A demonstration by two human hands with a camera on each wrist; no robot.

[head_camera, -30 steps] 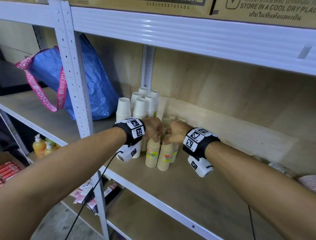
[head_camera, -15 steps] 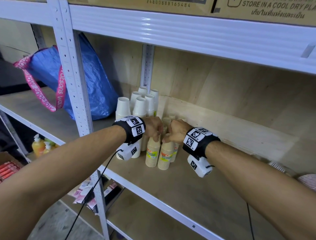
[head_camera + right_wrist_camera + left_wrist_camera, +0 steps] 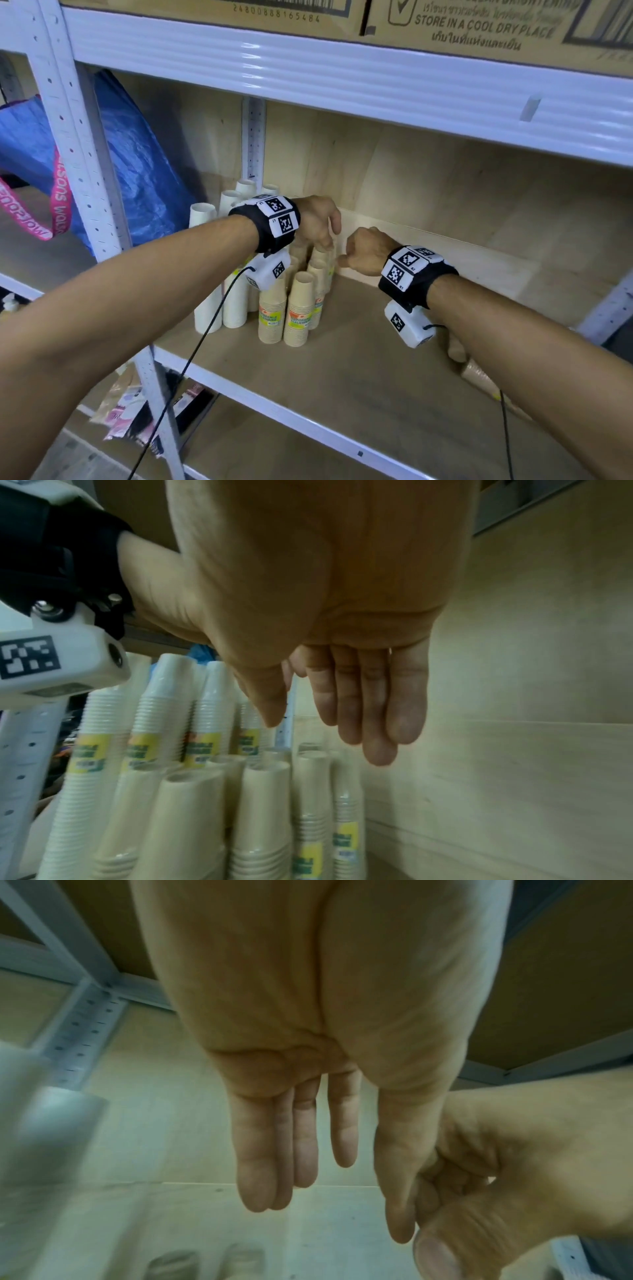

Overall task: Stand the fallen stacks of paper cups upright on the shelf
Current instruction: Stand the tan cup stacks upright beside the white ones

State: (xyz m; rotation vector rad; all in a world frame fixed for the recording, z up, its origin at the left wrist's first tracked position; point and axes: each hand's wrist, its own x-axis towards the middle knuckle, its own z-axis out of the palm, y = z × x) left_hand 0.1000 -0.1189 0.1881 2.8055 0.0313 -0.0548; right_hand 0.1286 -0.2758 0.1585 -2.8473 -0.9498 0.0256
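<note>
Several brown paper cup stacks (image 3: 297, 310) with yellow-green labels stand upright on the wooden shelf (image 3: 359, 383), next to taller white cup stacks (image 3: 206, 274). My left hand (image 3: 327, 240) hovers just above the brown stacks, fingers (image 3: 337, 1123) straight and holding nothing. My right hand (image 3: 346, 260) hangs just right of the stacks, apart from them, its fingers (image 3: 377, 710) relaxed and empty. From the right wrist the upright stacks (image 3: 262, 821) stand below and left of that hand. What looks like a brown stack (image 3: 479, 377) lies on its side under my right forearm, mostly hidden.
A blue bag (image 3: 137, 171) with pink straps sits on the shelf left of the white upright post (image 3: 78, 154). The upper shelf beam (image 3: 342, 75) runs close overhead with cardboard boxes (image 3: 479, 27) on it. A wooden back wall (image 3: 445, 192) closes the bay.
Both hands were pressed on the tops of the brown stacks; now they have let go and lifted. The right hand has drawn off to the right.
</note>
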